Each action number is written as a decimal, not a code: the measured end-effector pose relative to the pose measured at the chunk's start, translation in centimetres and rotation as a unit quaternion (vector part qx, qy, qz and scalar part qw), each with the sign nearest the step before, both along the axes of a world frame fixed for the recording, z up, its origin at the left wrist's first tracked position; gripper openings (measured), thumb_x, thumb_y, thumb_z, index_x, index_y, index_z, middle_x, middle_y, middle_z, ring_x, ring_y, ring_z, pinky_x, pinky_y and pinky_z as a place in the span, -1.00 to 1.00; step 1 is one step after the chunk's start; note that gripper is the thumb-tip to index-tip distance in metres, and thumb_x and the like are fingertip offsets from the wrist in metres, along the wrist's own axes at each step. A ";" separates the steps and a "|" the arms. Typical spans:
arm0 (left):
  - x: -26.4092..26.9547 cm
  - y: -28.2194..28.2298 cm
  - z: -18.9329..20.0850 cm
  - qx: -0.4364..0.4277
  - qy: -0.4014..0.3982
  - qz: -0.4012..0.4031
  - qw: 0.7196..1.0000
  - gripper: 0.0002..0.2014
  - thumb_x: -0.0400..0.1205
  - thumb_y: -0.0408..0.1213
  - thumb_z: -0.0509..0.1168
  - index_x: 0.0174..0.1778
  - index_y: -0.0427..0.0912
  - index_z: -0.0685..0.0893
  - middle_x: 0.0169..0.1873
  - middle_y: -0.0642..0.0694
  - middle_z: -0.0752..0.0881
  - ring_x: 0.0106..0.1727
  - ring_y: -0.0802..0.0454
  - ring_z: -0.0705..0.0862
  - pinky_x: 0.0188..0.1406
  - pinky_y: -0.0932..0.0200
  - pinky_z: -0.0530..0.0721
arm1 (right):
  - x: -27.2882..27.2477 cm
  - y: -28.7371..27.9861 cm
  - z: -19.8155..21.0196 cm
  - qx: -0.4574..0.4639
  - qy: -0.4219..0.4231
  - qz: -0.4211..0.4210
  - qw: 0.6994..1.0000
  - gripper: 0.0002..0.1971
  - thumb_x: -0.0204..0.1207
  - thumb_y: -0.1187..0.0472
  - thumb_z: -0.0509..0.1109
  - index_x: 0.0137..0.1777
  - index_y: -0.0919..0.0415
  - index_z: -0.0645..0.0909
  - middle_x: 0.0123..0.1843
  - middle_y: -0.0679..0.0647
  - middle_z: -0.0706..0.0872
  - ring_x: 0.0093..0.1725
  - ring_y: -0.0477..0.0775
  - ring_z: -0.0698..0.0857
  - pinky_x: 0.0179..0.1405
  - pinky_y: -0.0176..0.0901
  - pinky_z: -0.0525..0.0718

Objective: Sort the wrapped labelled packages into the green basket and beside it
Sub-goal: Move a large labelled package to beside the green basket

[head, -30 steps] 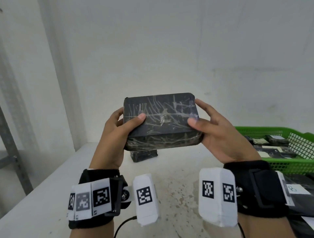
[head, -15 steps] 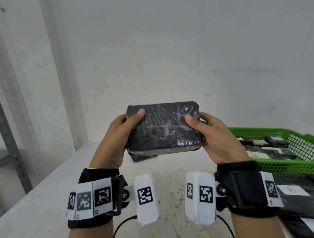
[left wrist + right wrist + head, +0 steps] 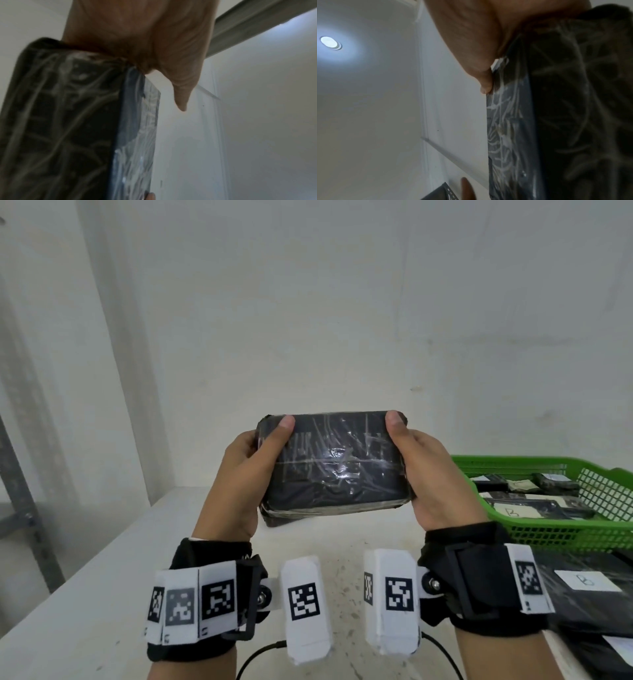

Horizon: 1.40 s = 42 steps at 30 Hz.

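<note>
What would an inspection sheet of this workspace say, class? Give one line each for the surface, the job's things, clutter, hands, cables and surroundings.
Surface: white table, speckled with marks near the wrists.
Job's things: black wrapped package held up above the table, no label on the face in view; green basket at the right holds labelled packages; more labelled packages lie beside it; another dark package lies behind the held one.
Clutter: nothing seen.
Hands: left hand and right hand grip the package's ends, thumbs on top.
Cables: black cable below the wrist cameras.
Surroundings: white wall; grey metal frame at left.
</note>
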<state>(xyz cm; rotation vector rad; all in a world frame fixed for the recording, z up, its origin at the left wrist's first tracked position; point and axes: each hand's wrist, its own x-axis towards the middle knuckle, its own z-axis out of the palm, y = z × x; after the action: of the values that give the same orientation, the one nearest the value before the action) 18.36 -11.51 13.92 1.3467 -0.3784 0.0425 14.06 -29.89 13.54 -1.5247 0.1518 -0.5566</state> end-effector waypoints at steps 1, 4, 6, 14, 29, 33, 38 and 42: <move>0.0 0.0 0.0 -0.011 -0.001 0.010 1.000 -0.44 0.47 0.16 0.38 0.17 -0.25 0.71 -0.05 -0.08 0.84 -0.05 0.03 0.83 -0.27 0.25 0.71 | -0.3 0.0 0.2 0.005 -0.004 0.011 1.000 -0.46 0.59 -0.24 0.30 0.19 0.26 0.69 0.05 0.13 0.85 0.04 0.08 0.83 0.12 0.03 0.77; 0.0 -0.2 -0.1 -0.020 -0.009 0.024 0.999 -0.37 0.39 0.16 0.41 0.22 -0.25 0.67 -0.01 -0.09 0.81 -0.09 0.08 0.81 -0.28 0.25 0.71 | -0.8 0.1 0.7 0.002 -0.012 0.039 0.999 -0.34 0.45 -0.38 0.30 0.19 0.22 0.72 0.03 0.08 0.86 0.04 0.04 0.84 0.10 -0.03 0.76; -0.2 -0.3 -0.1 -0.013 -0.022 0.026 0.999 -0.38 0.38 0.18 0.40 0.23 -0.19 0.65 0.03 -0.06 0.81 -0.03 0.09 0.81 -0.28 0.26 0.72 | -0.8 0.4 0.6 -0.013 -0.006 0.032 0.999 -0.03 0.11 -0.63 0.33 0.28 0.14 0.67 0.10 0.02 0.85 0.11 -0.01 0.81 0.20 0.00 0.72; -0.6 0.1 -0.2 0.079 -0.077 -0.027 0.994 -0.13 0.16 -0.09 0.63 0.38 -0.08 0.44 0.15 -0.02 0.74 -0.01 0.23 0.80 -0.21 0.37 0.73 | -0.1 0.3 0.0 0.019 -0.027 -0.024 0.999 -0.16 0.09 -0.52 0.39 0.13 0.19 0.68 0.09 0.14 0.83 0.09 0.12 0.81 0.21 0.13 0.75; -0.3 -0.5 -0.6 0.014 -0.081 0.003 0.997 -0.24 0.18 -0.10 0.55 0.35 -0.15 0.56 0.12 -0.05 0.76 0.00 0.10 0.82 -0.21 0.30 0.74 | 0.1 0.1 -0.5 0.007 -0.034 0.008 0.999 0.04 -0.09 -0.37 0.70 0.38 0.16 0.55 0.14 0.01 0.82 0.06 -0.05 0.83 0.05 -0.10 0.78; -0.1 -0.6 -0.6 0.003 -0.066 -0.004 0.998 -0.30 0.28 -0.14 0.64 0.32 -0.24 0.61 0.12 -0.14 0.79 -0.02 0.05 0.83 -0.25 0.31 0.73 | -0.3 -0.5 -0.4 -0.016 -0.033 0.033 0.999 0.11 -0.21 -0.13 0.81 0.42 0.18 0.51 0.17 0.02 0.81 0.09 -0.01 0.82 0.19 0.01 0.76; -0.1 0.1 -0.2 -0.032 -0.057 -0.024 0.998 -0.56 0.50 -0.11 0.42 0.23 -0.28 0.72 0.01 -0.16 0.84 -0.04 0.02 0.83 -0.24 0.28 0.73 | -0.7 0.0 -0.3 -0.016 -0.048 0.027 0.998 0.08 -0.23 -0.13 0.72 0.41 0.15 0.49 0.15 -0.03 0.80 0.07 -0.07 0.82 0.20 -0.05 0.75; 0.0 0.1 -0.3 -0.064 -0.046 0.002 0.997 -0.74 0.62 -0.23 0.37 0.15 -0.29 0.74 -0.06 -0.16 0.85 -0.10 0.01 0.83 -0.29 0.26 0.74 | -1.0 0.1 0.1 -0.030 -0.036 0.076 0.996 0.01 -0.16 -0.10 0.74 0.38 0.15 0.53 0.15 -0.02 0.82 0.09 -0.06 0.82 0.17 -0.07 0.75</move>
<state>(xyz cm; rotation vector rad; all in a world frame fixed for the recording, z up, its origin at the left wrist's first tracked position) 18.37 -11.46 13.65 1.2214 -0.4439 0.1307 13.05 -29.77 13.68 -1.5575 -0.0358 -0.4973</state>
